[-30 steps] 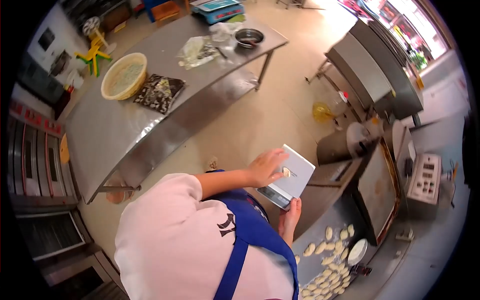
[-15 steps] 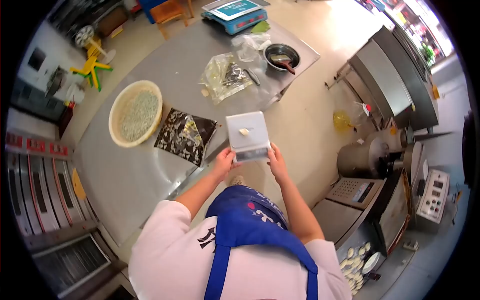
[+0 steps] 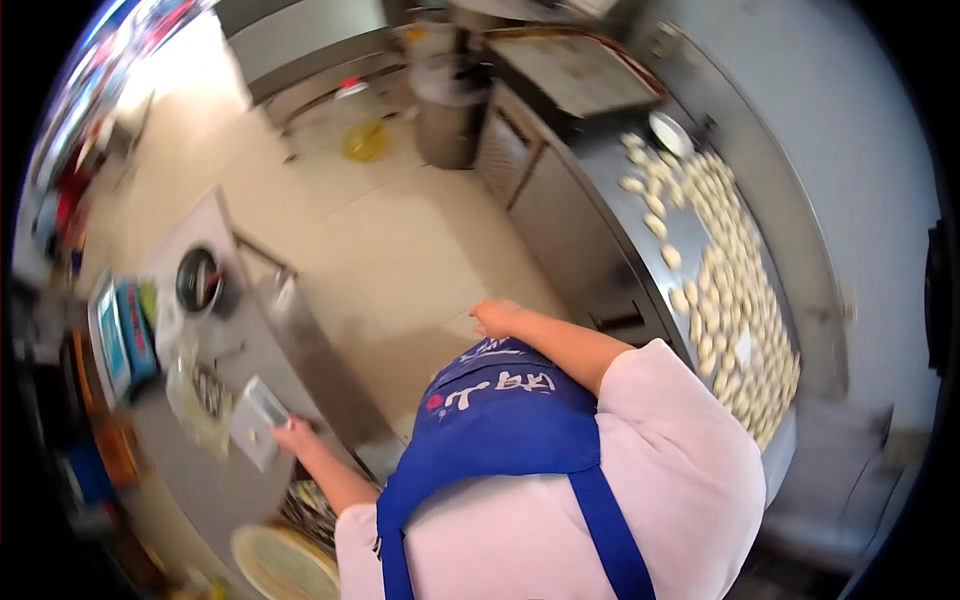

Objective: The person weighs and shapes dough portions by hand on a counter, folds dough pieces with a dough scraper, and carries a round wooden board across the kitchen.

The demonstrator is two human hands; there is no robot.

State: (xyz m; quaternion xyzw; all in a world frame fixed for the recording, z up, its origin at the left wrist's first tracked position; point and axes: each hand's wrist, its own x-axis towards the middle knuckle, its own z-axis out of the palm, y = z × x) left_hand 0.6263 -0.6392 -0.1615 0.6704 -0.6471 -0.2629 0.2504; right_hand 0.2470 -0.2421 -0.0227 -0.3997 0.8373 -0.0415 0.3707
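My left hand (image 3: 292,435) grips the near edge of a white digital kitchen scale (image 3: 258,450). The scale is at the metal table's edge; I cannot tell whether it rests fully on the top. A small pale dough piece (image 3: 254,436) lies on its plate. My right hand (image 3: 495,318) is in the air in front of the blue apron (image 3: 500,420), holding nothing, its fingers loosely apart and somewhat blurred. Beside the scale lies a clear plastic bag (image 3: 198,400). A dark patterned packet (image 3: 310,510) is partly hidden by my left arm.
A round tub (image 3: 285,565) stands on the metal table (image 3: 200,500), with a dark bowl (image 3: 200,280) and a blue scale (image 3: 125,340) farther along. On the right, a steel counter (image 3: 625,200) carries many pale dough pieces (image 3: 735,300) and a white dish (image 3: 670,135). An oil jug (image 3: 362,140) stands on the floor.
The view has swung right toward the counter. My right hand has let go of the kitchen scale and moved away from it. The left hand has brought the scale over to the table.
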